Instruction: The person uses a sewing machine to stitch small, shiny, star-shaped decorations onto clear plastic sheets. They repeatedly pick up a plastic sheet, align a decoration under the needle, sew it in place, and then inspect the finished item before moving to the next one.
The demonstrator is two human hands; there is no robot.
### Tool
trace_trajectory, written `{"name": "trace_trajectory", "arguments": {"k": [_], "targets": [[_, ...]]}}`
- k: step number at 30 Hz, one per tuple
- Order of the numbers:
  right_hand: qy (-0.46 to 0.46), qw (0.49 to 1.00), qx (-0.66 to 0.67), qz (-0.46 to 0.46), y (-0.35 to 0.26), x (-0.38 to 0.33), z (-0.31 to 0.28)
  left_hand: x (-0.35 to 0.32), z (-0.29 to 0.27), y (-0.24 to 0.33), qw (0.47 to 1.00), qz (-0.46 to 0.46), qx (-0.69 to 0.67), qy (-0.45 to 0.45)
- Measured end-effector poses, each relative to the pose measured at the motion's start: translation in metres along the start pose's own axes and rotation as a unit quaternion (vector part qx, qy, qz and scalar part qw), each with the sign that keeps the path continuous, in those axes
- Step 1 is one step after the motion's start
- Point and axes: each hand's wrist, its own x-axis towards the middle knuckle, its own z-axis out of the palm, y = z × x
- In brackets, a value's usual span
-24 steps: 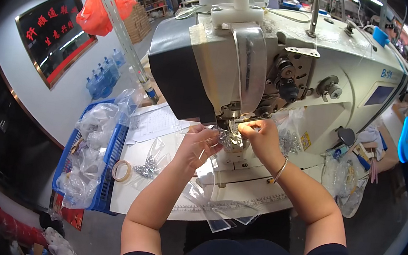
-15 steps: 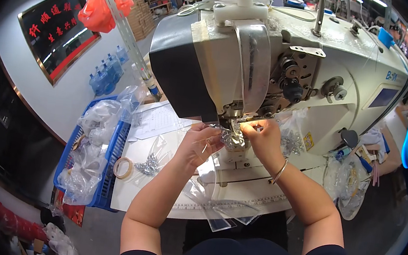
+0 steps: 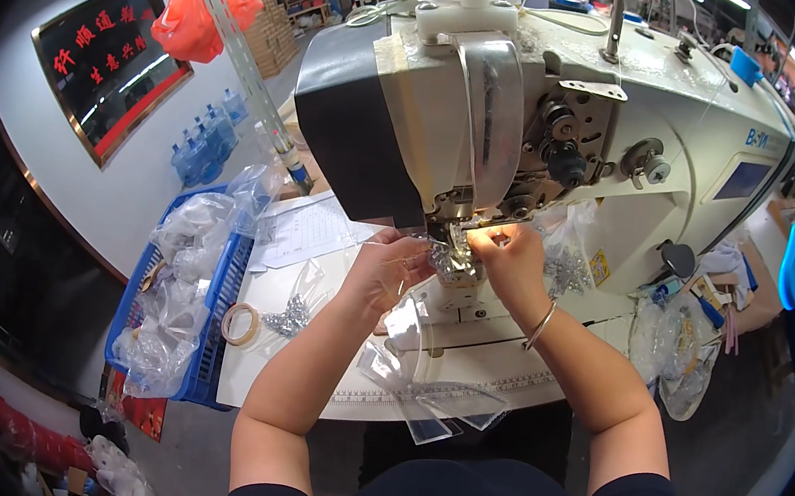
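A white industrial sewing machine (image 3: 667, 131) with a dark end cover stands before me, its lamp lighting the needle area. Under its presser foot sits a clear plastic strap piece with shiny silver trim (image 3: 455, 262). On its left side my left hand (image 3: 391, 269) is closed, fingertips on the clear plastic. My right hand (image 3: 513, 258) pinches the piece from the right, close beside the needle; its fingertips partly hide what they grip. Clear plastic strips (image 3: 439, 403) trail from the work over the front table edge, across a printed ruler.
A blue basket (image 3: 231, 279) filled with bagged clear pieces stands left of the white table (image 3: 244, 368). Near it lie a tape roll (image 3: 239, 324), a silver-trimmed piece (image 3: 288, 318) and paper sheets (image 3: 307, 237). More plastic bags (image 3: 683, 341) hang at the right edge.
Both hands stay at the needle area with only small finger shifts. The view has moved slightly; the silver-trimmed piece remains under the presser foot.
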Motion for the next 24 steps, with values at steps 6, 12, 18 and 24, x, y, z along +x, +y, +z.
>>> {"name": "trace_trajectory", "arguments": {"k": [6,12,18,24], "targets": [[0.008,1.000,-0.009,-0.015,-0.003,-0.001,0.002,0.003,-0.005,0.001,1.000,0.017,0.011,-0.016],[0.018,0.999,-0.012,-0.034,0.001,-0.002,0.002,-0.003,0.004,0.003,0.999,0.024,0.023,-0.006],[0.025,0.999,-0.015,-0.027,-0.001,-0.003,0.002,0.001,-0.002,0.002,0.999,0.026,0.020,-0.016],[-0.016,0.999,-0.041,0.000,0.014,0.004,0.001,0.011,-0.011,-0.001,0.999,0.026,0.026,-0.039]]}}
